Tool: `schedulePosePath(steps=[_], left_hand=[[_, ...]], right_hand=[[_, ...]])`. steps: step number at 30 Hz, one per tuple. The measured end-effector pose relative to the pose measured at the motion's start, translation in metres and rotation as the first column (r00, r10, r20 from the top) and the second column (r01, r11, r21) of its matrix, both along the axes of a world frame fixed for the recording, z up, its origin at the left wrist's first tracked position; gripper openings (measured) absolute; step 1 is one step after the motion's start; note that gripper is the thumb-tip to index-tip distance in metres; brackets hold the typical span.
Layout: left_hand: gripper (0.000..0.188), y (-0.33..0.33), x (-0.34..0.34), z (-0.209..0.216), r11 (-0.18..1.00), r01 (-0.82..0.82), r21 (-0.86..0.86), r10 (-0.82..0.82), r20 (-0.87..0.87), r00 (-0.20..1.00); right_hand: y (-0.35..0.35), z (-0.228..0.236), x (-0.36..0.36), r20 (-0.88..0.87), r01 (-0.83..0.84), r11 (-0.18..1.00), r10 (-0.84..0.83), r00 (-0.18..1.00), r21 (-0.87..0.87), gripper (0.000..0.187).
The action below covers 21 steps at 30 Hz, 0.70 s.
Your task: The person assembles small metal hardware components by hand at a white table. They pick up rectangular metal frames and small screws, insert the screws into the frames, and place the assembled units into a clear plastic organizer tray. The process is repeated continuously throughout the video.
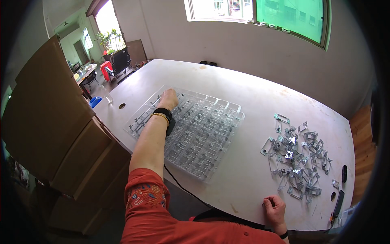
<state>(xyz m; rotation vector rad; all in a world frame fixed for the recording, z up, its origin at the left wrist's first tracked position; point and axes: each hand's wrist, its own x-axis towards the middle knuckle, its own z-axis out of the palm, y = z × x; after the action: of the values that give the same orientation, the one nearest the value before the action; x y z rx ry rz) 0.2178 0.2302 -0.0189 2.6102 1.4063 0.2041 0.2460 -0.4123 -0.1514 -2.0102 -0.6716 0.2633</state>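
Observation:
A clear plastic compartment tray [194, 171] lies on the left half of the table, its cells filled with small metal-and-clear parts. My left hand [168, 99] reaches over its far left part, closed, with the fingertips hidden behind the back of the hand. What it holds, if anything, does not show. Near the front edge of the table rests my right hand [275, 209], fingers curled in and thumb against them; its palm is hidden. Just beyond it is a loose heap of small metal brackets with clear frames [294, 160].
The white table [243, 97] meets a wall at the back. Cardboard boxes [77, 150] are stacked at its left. A black-handled tool [338, 203] and a small black object [344, 173] lie at the right edge. A black cable [180, 185] hangs along the front edge.

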Motion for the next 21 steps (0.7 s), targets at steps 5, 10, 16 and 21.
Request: schedulePosePath(steps=[5,10,16,21], left_hand=[[0.020,0.018,-0.003,-0.017,0.995,-0.004,0.097,-0.004,0.075,0.997],[0.018,0.044,-0.005,-0.034,0.999,0.012,0.035,-0.017,0.139,0.990],[0.032,0.041,-0.006,-0.027,1.000,0.017,0.024,-0.018,0.051,0.999],[0.035,0.013,-0.002,-0.013,0.998,-0.051,0.030,0.049,0.070,0.996]], right_hand=[[0.003,0.003,-0.002,-0.009,-0.004,1.000,0.004,1.000,-0.005,0.011],[0.004,0.003,-0.002,-0.004,-0.008,1.000,0.008,1.000,-0.011,0.012],[0.004,0.004,-0.001,0.031,-0.009,1.000,0.010,0.999,-0.011,0.014],[0.004,0.004,-0.002,0.017,0.005,1.000,-0.005,1.000,-0.010,0.014]])
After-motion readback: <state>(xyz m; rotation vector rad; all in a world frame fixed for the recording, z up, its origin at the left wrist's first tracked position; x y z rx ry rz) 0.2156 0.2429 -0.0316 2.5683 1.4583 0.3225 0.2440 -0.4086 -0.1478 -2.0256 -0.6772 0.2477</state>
